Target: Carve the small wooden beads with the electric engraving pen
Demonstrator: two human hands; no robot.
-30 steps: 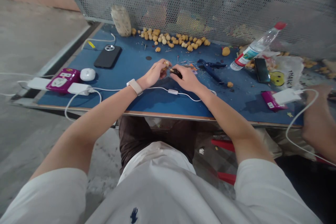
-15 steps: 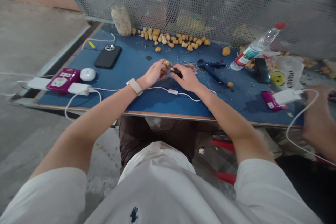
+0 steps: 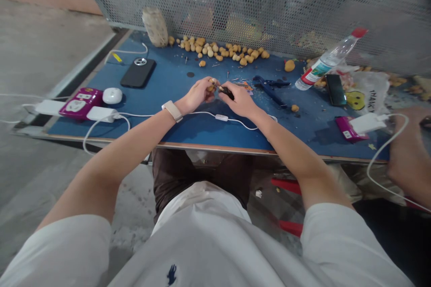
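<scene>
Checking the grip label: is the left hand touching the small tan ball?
Touching. The head view shows the left hand pinching the small tan ball between its fingertips, with no gap visible.

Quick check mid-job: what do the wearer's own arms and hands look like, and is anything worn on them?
Both arms are bare below short white fabric sleeves. The left hand and right hand wear no gloves, and no rings are discernible. A pale cream watch-like wristband circles the left wrist. No other markings show on the arms.
</scene>
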